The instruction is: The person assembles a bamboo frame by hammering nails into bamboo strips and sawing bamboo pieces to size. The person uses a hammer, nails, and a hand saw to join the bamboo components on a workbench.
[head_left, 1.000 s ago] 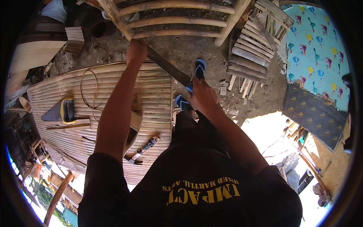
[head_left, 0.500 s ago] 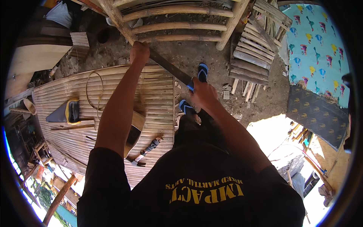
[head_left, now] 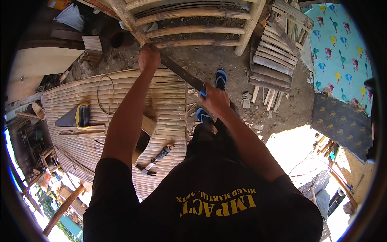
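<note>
The long dark-bladed machete [head_left: 181, 73] lies just off the middle of the head view toward 11 o'clock, in the air, its blade slanting up toward the left hand [head_left: 149, 59]. The right hand [head_left: 216, 100], near the centre toward 1 o'clock, is clamped around the blue handle [head_left: 203, 92]. The left hand, at 11 o'clock, is curled at the blade's far end; its fingers are hidden, so I cannot tell whether they grip the steel.

Below the blade, the bamboo-slat platform [head_left: 169, 97] bears a handsaw [head_left: 69, 118] with a yellow-and-black handle at 9 o'clock and a claw hammer [head_left: 153, 162] between 7 and 8.

At 12 o'clock stands a bamboo-runged frame [head_left: 197, 29]. The black T-shirt [head_left: 258, 197], at 6 o'clock, carries yellow capitals in two lines, upside down. A dark sheet [head_left: 342, 126] with repeated gold emblems hangs at 3 o'clock.
</note>
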Demonstrator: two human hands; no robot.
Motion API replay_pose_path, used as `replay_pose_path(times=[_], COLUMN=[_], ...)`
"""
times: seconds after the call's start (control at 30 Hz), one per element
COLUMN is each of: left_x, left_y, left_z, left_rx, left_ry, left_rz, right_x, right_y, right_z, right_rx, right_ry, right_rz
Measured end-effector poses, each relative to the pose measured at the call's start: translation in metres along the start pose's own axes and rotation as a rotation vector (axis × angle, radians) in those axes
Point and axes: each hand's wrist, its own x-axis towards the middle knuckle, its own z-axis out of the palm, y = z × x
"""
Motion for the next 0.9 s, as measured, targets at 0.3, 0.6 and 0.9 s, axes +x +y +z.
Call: replay_pose_path(times=[0.3,0.6,0.9], left_x=[0.019,0.045,0.024], left_y=[-0.019,-0.005,0.003], left_z=[0.004,0.008,0.007], left_rx=[0.076,0.102,0.117], left_ry=[-0.185,-0.164,-0.311], left_rz=[-0.024,0.001,-0.028], right_x=[0.006,0.015,-0.007], right_y=[-0.002,-0.003,0.008], right_z=[-0.015,-0.001,-0.001], right_rx=[0.021,0.058,0.13], right_ry=[-0.173,-0.014,-0.116], right_rz=[0.049,-0.011,0.084])
